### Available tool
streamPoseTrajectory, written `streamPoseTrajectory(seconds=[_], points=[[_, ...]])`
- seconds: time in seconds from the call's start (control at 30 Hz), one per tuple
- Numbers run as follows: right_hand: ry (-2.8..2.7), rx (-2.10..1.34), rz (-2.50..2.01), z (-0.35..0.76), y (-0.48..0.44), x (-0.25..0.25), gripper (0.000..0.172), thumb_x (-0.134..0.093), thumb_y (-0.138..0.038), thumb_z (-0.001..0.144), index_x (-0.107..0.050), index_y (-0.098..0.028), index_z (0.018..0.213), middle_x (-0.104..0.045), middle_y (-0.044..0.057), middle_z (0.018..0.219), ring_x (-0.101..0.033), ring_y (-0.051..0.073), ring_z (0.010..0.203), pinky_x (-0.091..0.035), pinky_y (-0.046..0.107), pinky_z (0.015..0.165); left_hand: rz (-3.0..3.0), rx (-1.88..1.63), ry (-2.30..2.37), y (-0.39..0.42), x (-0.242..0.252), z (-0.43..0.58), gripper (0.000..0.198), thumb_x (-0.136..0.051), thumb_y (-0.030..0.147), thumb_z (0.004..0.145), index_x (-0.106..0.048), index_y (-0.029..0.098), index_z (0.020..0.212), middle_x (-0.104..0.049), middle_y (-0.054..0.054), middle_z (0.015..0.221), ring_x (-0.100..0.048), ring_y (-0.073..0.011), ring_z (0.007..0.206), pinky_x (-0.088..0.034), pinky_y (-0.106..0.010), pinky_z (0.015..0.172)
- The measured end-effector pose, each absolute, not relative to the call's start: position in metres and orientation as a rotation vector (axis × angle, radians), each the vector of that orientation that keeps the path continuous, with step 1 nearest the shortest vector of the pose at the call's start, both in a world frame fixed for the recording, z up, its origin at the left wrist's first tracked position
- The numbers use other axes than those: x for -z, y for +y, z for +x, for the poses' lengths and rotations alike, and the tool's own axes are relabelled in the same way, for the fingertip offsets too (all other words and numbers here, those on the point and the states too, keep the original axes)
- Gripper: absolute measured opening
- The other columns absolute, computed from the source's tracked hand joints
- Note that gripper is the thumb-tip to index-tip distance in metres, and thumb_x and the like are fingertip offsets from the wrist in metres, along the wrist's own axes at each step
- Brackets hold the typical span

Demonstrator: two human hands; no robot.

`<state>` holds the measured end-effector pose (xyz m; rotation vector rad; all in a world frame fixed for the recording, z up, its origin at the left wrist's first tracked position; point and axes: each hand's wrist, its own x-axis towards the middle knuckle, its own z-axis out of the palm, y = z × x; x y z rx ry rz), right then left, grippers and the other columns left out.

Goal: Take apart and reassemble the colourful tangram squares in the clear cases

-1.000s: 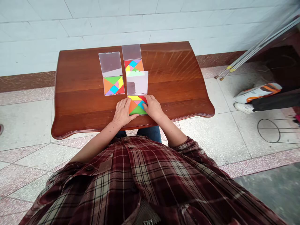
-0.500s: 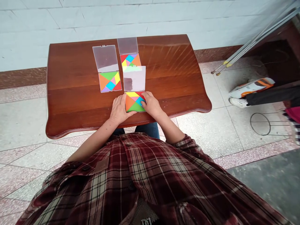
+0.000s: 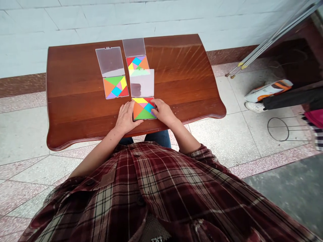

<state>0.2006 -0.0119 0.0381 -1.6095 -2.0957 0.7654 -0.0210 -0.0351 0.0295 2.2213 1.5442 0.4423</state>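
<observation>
From the left, the brown wooden counter [image 3: 73, 77] reaches across to right of centre. Left of centre lies a tangram set [image 3: 116, 87], its clear lid folded back. Just below and right, the left hand [image 3: 124, 119] is spread, fingers along the left edge of the near tangram set [image 3: 141, 112], at the frame's centre, thumb by its lower edge. The far tangram set [image 3: 137, 62] is above, partly behind the near one's clear lid. The right hand [image 3: 164, 113] curls over the near set's right side; whether it pinches a piece, I cannot tell. At right, a white shoe [image 3: 255, 107] is beside an orange-and-white bag [image 3: 267, 90].
</observation>
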Motion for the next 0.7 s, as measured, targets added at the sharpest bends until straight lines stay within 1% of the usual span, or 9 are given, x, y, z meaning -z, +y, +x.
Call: streamPoseTrajectory(seconds=[0.07, 0.17, 0.27, 0.43, 0.5, 0.57, 0.7], points=[[-2.114, -0.74, -1.634, 0.198, -0.012, -0.04, 0.05, -0.051, -0.014, 0.08, -0.057, -0.012, 0.13, -0.06, 0.015, 0.131, -0.061, 0.029, 0.115, -0.051, 0.045, 0.1, 2.235, -0.418, 1.551, -0.036, -0.03, -0.02, 0.098, -0.073, 0.046, 0.074, -0.025, 0.007, 0.15, -0.038, -0.023, 0.154, -0.033, -0.0365, 0.146, -0.022, -0.055, 0.124], [-2.151, -0.69, -1.7, 0.192, -0.01, -0.044, 0.052, -0.051, -0.015, 0.083, -0.054, -0.011, 0.134, -0.056, 0.016, 0.135, -0.058, 0.03, 0.12, -0.049, 0.045, 0.102, 2.258, -0.416, 1.546, -0.037, -0.029, -0.02, 0.096, -0.071, 0.047, 0.075, -0.026, 0.008, 0.15, -0.037, -0.022, 0.155, -0.033, -0.0367, 0.147, -0.023, -0.055, 0.123], [-2.222, -0.655, -1.804, 0.184, -0.005, -0.051, 0.054, -0.049, -0.016, 0.086, -0.049, -0.009, 0.14, -0.049, 0.019, 0.144, -0.056, 0.032, 0.124, -0.049, 0.046, 0.102, 2.281, -0.429, 1.543, -0.037, -0.026, -0.022, 0.094, -0.07, 0.048, 0.077, -0.027, 0.008, 0.15, -0.036, -0.021, 0.156, -0.032, -0.0363, 0.147, -0.022, -0.055, 0.124], [-2.32, -0.607, -1.978, 0.169, 0.001, -0.061, 0.054, -0.046, -0.018, 0.092, -0.044, -0.007, 0.145, -0.038, 0.021, 0.153, -0.058, 0.032, 0.121, -0.051, 0.044, 0.098, 2.285, -0.419, 1.548, -0.038, -0.024, -0.023, 0.095, -0.07, 0.05, 0.077, -0.027, 0.007, 0.151, -0.036, -0.022, 0.156, -0.033, -0.0356, 0.146, -0.023, -0.053, 0.124], [-2.325, -0.602, -1.989, 0.168, 0.003, -0.065, 0.054, -0.046, -0.019, 0.092, -0.043, -0.009, 0.145, -0.039, 0.021, 0.153, -0.058, 0.031, 0.121, -0.05, 0.042, 0.098, 2.286, -0.416, 1.547, -0.038, -0.025, -0.022, 0.095, -0.07, 0.051, 0.077, -0.027, 0.007, 0.151, -0.036, -0.022, 0.156, -0.033, -0.0355, 0.146, -0.023, -0.053, 0.124], [-2.338, -0.603, -1.972, 0.17, 0.007, -0.067, 0.053, -0.048, -0.02, 0.091, -0.044, -0.01, 0.143, -0.042, 0.021, 0.149, -0.059, 0.031, 0.119, -0.05, 0.043, 0.097, 2.284, -0.41, 1.549, -0.038, -0.027, -0.022, 0.095, -0.071, 0.05, 0.077, -0.028, 0.006, 0.15, -0.037, -0.022, 0.155, -0.033, -0.0353, 0.146, -0.023, -0.052, 0.124], [-2.385, -0.621, -1.894, 0.183, 0.023, -0.066, 0.051, -0.054, -0.021, 0.086, -0.05, -0.011, 0.136, -0.053, 0.019, 0.133, -0.061, 0.03, 0.106, -0.049, 0.043, 0.091, 2.264, -0.396, 1.559, -0.037, -0.032, -0.019, 0.096, -0.071, 0.048, 0.076, -0.028, 0.004, 0.15, -0.039, -0.022, 0.154, -0.033, -0.0351, 0.146, -0.023, -0.051, 0.124]])
